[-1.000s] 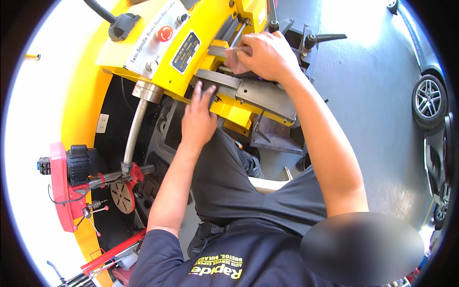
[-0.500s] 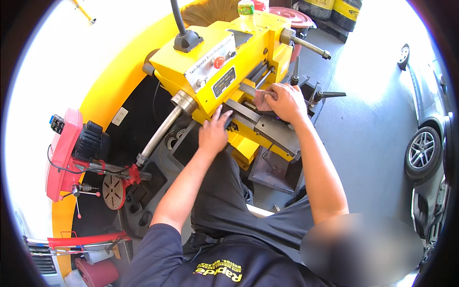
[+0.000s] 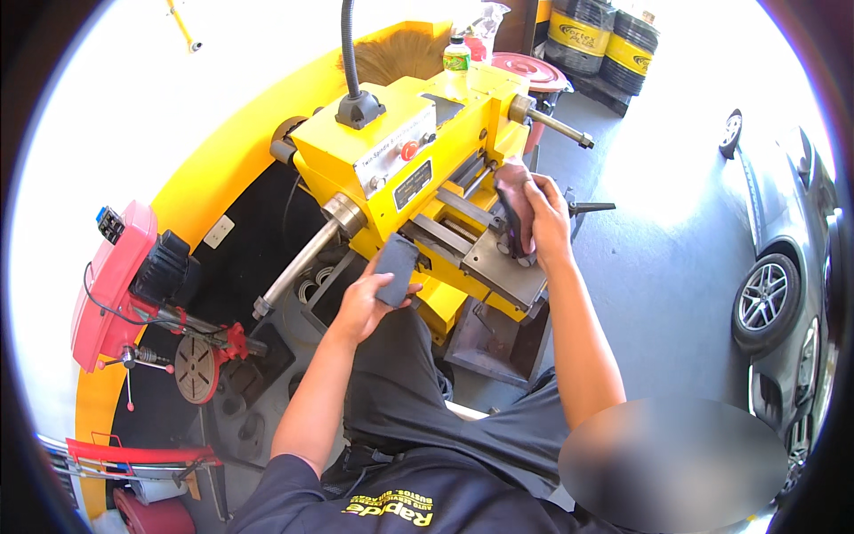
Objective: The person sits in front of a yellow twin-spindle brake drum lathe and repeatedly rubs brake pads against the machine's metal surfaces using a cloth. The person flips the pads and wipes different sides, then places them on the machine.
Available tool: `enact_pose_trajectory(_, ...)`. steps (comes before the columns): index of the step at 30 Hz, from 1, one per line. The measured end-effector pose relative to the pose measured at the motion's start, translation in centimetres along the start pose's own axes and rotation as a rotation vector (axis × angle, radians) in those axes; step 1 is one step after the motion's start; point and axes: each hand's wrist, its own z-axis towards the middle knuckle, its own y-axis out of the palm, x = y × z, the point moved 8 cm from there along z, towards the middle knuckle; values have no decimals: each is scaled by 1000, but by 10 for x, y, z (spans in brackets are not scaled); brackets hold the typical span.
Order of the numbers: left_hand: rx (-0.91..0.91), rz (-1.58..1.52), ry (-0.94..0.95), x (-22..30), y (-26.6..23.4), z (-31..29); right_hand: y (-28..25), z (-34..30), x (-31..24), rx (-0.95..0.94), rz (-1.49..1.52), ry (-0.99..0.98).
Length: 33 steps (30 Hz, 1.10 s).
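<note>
My left hand (image 3: pixel 359 308) grips a flat, dark grey rectangular pad (image 3: pixel 398 269), thumb across its face. It is held up in front of the near end of the steel ways (image 3: pixel 438 238) on a yellow lathe (image 3: pixel 331 142). In my right hand (image 3: pixel 549 221) is a crumpled rag (image 3: pixel 513 194), pinkish with dark stains, raised above the machine's metal slide plate (image 3: pixel 505 267). Between the two hands the ways and slide plate lie exposed. What the right-hand fingers do behind the rag is partly hidden.
A steel spindle (image 3: pixel 298 267) juts toward the lower left, and another spindle (image 3: pixel 560 127) sticks out at the far right. A black lever (image 3: pixel 592 207) stands beside my right wrist. At left is a red drill press (image 3: pixel 120 285); a grey car (image 3: pixel 774 294) is parked at right.
Both hands have lifted off the ways. The left has moved back and turned the pad face up; the right has raised the rag. The view has shifted slightly.
</note>
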Motion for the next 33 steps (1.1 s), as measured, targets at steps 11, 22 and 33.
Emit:
enact_pose_trajectory(11,-321,-399,124,10,67,-29,33,-134,71,45,928,570)
enact_pose_trajectory(22,-143,-40,-22,-57,82,-34,62,-177,93,-49,907,646)
enact_pose_trajectory(33,-117,18,-77,-42,87,-48,42,-206,49,-10,873,800)
